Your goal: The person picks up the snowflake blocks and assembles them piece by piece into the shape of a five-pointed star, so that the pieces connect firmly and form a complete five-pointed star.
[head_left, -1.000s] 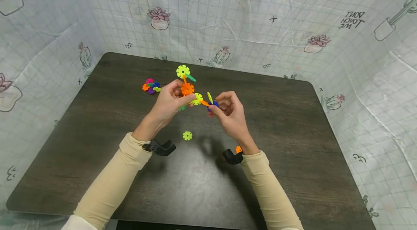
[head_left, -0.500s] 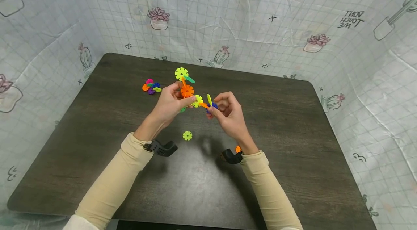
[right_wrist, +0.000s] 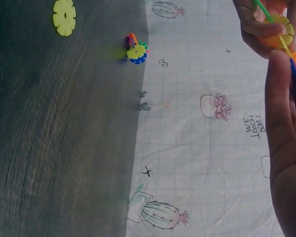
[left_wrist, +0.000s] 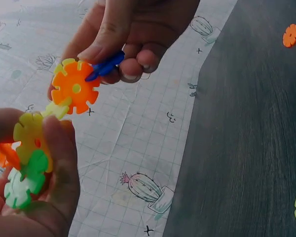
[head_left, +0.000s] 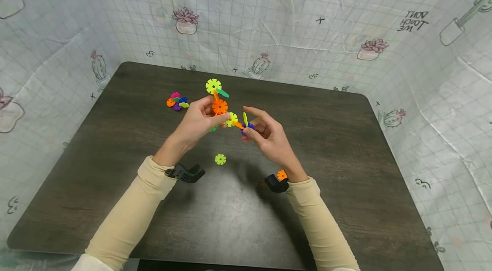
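Observation:
Above the middle of the table, both hands hold one chain of slotted plastic snowflake discs. My left hand (head_left: 192,121) grips its middle, with thumb and fingers round a yellow disc (head_left: 231,120). Beyond that hand rise an orange disc (head_left: 220,106), a yellow-green disc (head_left: 213,86) and a green one (head_left: 223,92). At the chain's other end, my right hand (head_left: 270,136) pinches a blue disc (left_wrist: 107,66). The left wrist view shows the blue disc joined at a slot to an orange disc (left_wrist: 75,89). A green disc (left_wrist: 27,180) hangs by the left palm.
A joined cluster of coloured discs (head_left: 177,101) lies at the back left of the dark table (head_left: 346,143). One loose yellow-green disc (head_left: 220,159) lies below the hands. Near the right wrist is a loose orange disc (head_left: 282,175). Patterned cloth surrounds the table's back and sides.
The hands and chain have shifted only slightly. My right index finger has straightened and lifted away a little, while the thumb stays on the blue disc.

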The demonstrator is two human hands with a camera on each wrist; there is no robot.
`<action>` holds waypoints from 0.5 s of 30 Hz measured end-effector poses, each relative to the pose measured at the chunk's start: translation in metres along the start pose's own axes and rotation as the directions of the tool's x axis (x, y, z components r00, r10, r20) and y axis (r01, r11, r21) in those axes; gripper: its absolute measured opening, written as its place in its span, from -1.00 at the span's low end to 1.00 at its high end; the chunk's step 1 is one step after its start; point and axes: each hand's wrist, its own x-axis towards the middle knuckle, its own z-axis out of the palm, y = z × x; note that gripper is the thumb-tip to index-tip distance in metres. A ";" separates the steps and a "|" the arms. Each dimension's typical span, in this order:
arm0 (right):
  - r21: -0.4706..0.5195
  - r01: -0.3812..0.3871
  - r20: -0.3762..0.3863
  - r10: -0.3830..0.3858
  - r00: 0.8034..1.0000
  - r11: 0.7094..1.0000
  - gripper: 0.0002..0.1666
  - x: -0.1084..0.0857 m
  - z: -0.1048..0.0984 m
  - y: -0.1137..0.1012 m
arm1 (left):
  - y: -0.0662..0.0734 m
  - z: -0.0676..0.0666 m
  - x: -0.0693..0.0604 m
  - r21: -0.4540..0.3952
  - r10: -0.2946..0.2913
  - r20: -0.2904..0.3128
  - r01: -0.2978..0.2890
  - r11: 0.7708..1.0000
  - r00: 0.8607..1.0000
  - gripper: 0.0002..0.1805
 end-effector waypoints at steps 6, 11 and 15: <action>-0.027 -0.011 0.040 0.012 0.999 1.000 -0.39 -0.002 -0.002 -0.001 | -0.002 -0.002 0.000 0.013 -0.007 0.045 0.007 1.000 0.999 -0.67; -0.028 -0.011 0.031 0.012 0.999 1.000 -0.44 -0.002 -0.001 -0.001 | -0.004 0.001 0.000 -0.012 -0.019 0.094 0.020 1.000 0.995 -0.71; -0.037 -0.017 0.023 0.018 1.000 0.999 -0.46 -0.002 0.000 -0.002 | -0.005 0.003 0.000 -0.033 -0.026 0.134 0.031 0.999 0.991 -0.71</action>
